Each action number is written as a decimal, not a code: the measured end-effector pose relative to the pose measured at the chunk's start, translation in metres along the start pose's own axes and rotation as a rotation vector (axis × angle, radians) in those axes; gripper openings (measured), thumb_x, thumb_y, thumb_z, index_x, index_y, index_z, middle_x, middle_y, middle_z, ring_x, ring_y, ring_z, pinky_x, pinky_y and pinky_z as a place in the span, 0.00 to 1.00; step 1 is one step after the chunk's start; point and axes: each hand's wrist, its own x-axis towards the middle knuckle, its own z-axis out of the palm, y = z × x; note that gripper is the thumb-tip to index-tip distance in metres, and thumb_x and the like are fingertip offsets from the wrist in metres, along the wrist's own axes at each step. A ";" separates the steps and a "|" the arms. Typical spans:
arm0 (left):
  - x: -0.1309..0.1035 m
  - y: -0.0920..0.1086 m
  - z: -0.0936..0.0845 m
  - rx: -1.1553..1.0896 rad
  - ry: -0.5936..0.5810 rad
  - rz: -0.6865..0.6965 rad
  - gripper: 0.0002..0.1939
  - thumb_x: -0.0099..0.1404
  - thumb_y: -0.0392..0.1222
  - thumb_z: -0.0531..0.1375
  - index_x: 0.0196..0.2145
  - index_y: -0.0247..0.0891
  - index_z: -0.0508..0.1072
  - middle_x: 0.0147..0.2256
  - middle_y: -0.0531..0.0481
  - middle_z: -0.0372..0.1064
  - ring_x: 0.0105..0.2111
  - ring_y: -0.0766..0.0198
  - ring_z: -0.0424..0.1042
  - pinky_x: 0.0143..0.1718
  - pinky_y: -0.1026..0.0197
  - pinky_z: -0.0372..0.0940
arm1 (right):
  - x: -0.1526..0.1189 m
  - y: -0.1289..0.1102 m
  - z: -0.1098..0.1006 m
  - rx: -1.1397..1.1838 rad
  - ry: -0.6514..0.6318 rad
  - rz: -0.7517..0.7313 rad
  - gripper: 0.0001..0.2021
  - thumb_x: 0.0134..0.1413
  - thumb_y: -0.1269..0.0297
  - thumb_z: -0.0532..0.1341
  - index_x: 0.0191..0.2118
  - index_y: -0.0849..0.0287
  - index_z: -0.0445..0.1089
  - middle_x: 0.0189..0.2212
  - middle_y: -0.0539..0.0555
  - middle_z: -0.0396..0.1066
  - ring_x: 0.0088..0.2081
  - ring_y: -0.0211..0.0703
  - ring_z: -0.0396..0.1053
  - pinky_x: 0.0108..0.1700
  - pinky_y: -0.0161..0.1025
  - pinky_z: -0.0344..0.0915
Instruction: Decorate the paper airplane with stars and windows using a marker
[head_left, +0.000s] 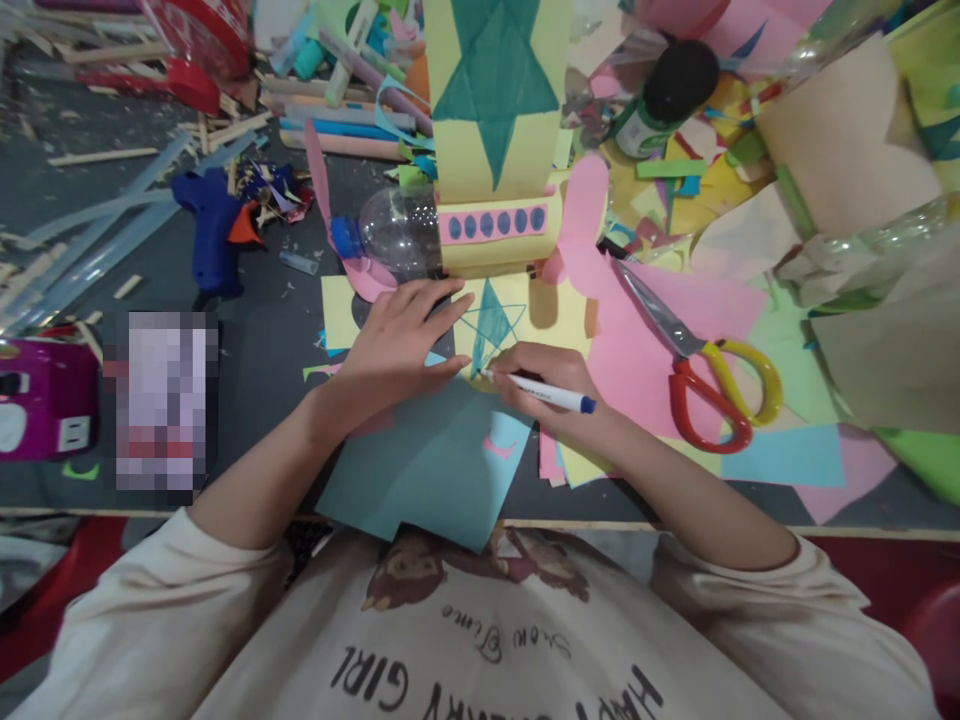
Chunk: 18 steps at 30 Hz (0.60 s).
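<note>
Clock of the view: dark counter (262,350) under everything; teal-blue paper sheet (427,455) at 7; clear plastic bottle with yellow paper wrap (431,235) at 12; red-and-yellow-handled scissors (686,352) at 3. Left hand (401,335) at 9, fingers spread wide; should keep yellow paper (466,345) flat, off wet ink. Right hand (551,372) at 3, fingers pinched narrow round white blue-ended marker (547,391). Hand-drawn teal star (489,300) near centre, part-filled; short strokes inside outline best.
</note>
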 end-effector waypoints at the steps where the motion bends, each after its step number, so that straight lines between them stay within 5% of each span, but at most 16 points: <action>1: 0.000 0.000 0.000 0.004 0.001 0.001 0.32 0.74 0.56 0.56 0.68 0.35 0.65 0.67 0.34 0.61 0.65 0.41 0.60 0.65 0.42 0.56 | 0.000 0.000 0.000 -0.007 0.001 -0.005 0.11 0.65 0.65 0.57 0.29 0.56 0.67 0.26 0.50 0.71 0.28 0.37 0.69 0.32 0.36 0.62; 5: 0.000 0.001 -0.001 -0.006 0.003 -0.001 0.33 0.73 0.56 0.57 0.68 0.36 0.64 0.68 0.35 0.61 0.65 0.41 0.60 0.65 0.43 0.56 | 0.001 -0.002 -0.001 -0.087 0.108 0.061 0.13 0.64 0.65 0.57 0.26 0.55 0.64 0.23 0.48 0.67 0.25 0.37 0.65 0.30 0.36 0.59; 9: 0.000 0.001 -0.002 -0.026 -0.006 -0.010 0.31 0.72 0.53 0.58 0.68 0.38 0.65 0.68 0.36 0.61 0.65 0.41 0.60 0.65 0.42 0.56 | 0.001 -0.003 -0.002 -0.028 0.023 0.011 0.13 0.66 0.63 0.57 0.28 0.56 0.65 0.24 0.49 0.69 0.27 0.38 0.67 0.31 0.37 0.60; 14: 0.000 0.001 -0.002 -0.048 -0.005 -0.013 0.32 0.73 0.57 0.56 0.68 0.37 0.65 0.67 0.35 0.61 0.65 0.40 0.59 0.65 0.41 0.56 | 0.002 -0.004 -0.003 -0.059 0.110 0.117 0.13 0.64 0.64 0.58 0.26 0.55 0.62 0.23 0.49 0.67 0.25 0.38 0.65 0.29 0.37 0.58; 18: 0.000 0.001 -0.003 -0.048 -0.015 -0.018 0.32 0.73 0.56 0.55 0.68 0.37 0.65 0.67 0.34 0.61 0.65 0.40 0.59 0.65 0.41 0.56 | 0.002 -0.004 -0.004 -0.044 0.050 0.081 0.14 0.65 0.62 0.57 0.26 0.55 0.64 0.23 0.50 0.68 0.26 0.38 0.66 0.30 0.38 0.59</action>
